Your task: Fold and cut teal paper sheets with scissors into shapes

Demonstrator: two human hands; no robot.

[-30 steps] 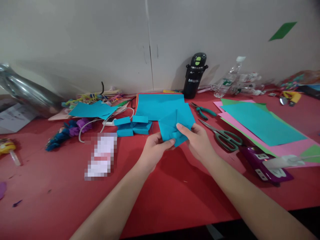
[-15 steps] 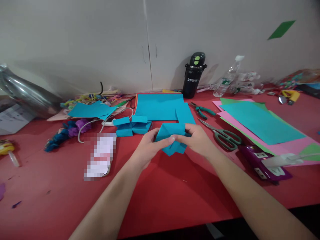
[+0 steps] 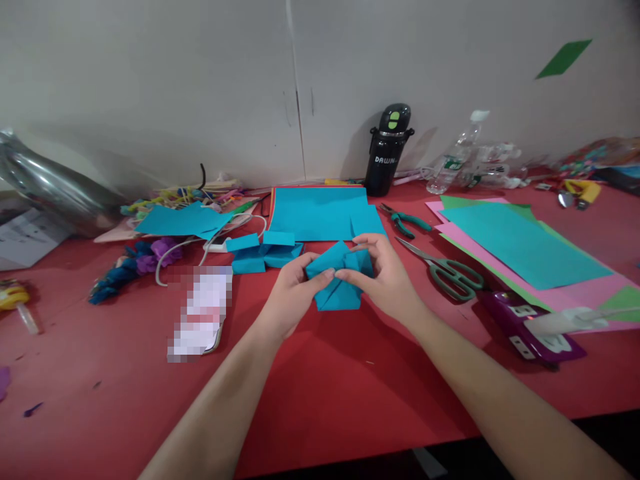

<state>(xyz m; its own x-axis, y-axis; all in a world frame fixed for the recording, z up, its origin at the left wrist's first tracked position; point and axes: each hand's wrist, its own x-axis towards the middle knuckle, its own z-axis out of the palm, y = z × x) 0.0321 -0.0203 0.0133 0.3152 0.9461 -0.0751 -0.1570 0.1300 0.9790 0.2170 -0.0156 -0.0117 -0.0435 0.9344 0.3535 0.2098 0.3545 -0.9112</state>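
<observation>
Between my two hands, above the red table, is a folded piece of blue paper (image 3: pixel 338 295) with several creases and flaps. My left hand (image 3: pixel 290 290) grips its left side, thumb on the near face and fingers behind. On the right side, my right hand (image 3: pixel 387 280) pinches a flap with its thumb in front and its index finger over the top. Some fingertips are hidden behind the paper. Just left of and beyond my hands lies another folded blue paper piece (image 3: pixel 250 257). Behind it all are flat blue sheets (image 3: pixel 315 212).
A phone (image 3: pixel 203 313) lies left on the red table (image 3: pixel 320 400). To the right are scissors (image 3: pixel 453 277), pliers (image 3: pixel 407 223), a purple power strip (image 3: pixel 530 327) and stacked coloured paper (image 3: pixel 525 243). A black flask (image 3: pixel 386 153) stands at the wall; a metal jug (image 3: pixel 55 187) leans far left.
The folded blue paper has turned and changed shape between my hands, its lower edge now flat. My right index finger has lifted to the top edge. Things on the table stay put.
</observation>
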